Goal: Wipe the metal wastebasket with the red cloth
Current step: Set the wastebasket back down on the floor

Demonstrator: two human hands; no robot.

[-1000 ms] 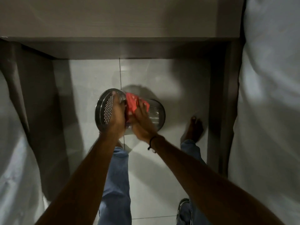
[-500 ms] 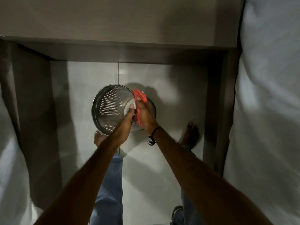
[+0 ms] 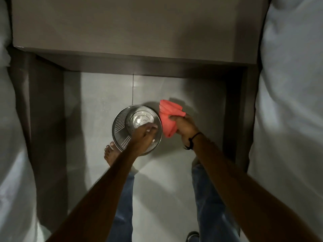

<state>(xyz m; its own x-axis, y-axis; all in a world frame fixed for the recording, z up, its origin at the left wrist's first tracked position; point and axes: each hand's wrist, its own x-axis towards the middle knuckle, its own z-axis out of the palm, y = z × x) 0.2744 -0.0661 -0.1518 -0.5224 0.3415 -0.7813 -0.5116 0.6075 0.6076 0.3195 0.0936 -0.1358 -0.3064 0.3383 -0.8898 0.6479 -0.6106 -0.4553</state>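
Observation:
The metal wastebasket (image 3: 122, 124), shiny with perforated walls, stands upright on the tiled floor with its mouth facing up at me. My left hand (image 3: 143, 135) grips its near right rim, fingers over the edge. My right hand (image 3: 183, 126) holds the bunched red cloth (image 3: 168, 117) just to the right of the basket, beside its outer wall and close to the rim. A black band circles my right wrist.
A grey cabinet or desk top (image 3: 132, 32) overhangs the far side, with dark side panels left (image 3: 47, 119) and right (image 3: 234, 110). White bedding (image 3: 288, 102) lies on the right, pale fabric (image 3: 10, 137) on the left. My bare foot (image 3: 111, 152) stands by the basket.
The basket went from tilted on its side to upright on the floor. My right hand drew the red cloth off the basket to its right side.

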